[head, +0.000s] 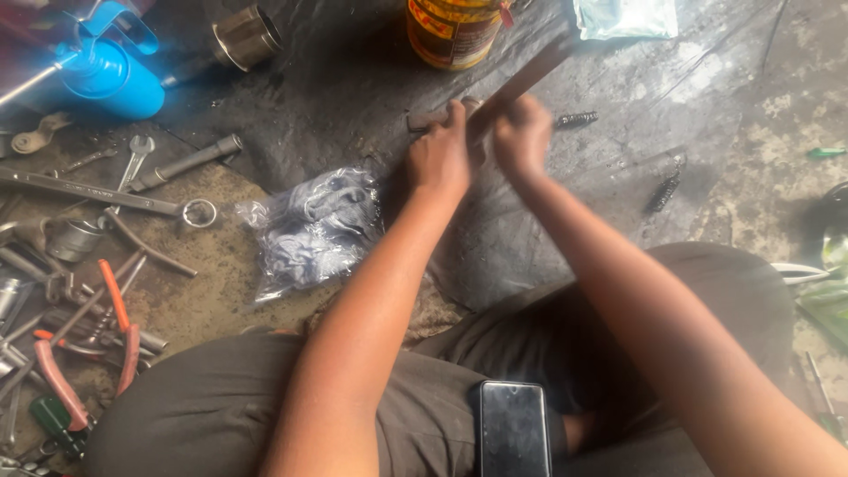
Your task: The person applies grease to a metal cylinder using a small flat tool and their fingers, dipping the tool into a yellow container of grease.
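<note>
Upper centre of the frame: left hand (pixel 439 157) and right hand (pixel 521 137) lie side by side, both closed around a dark flat bar (pixel 521 81) that runs up to the right toward a tin can (pixel 453 31). The bar's lower end rests on the black sheet (pixel 353 88). Clear bag (pixel 309 228) lies just left of the left forearm. Two springs (pixel 576 118) lie right of the hands. Pliers (pixel 119 322) lie at lower left; phone (pixel 512 428) rests on the lap.

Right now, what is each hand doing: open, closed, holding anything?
Left hand: closed on the near end of a long flat bar.
Right hand: closed on the same bar, just beside the left.
</note>
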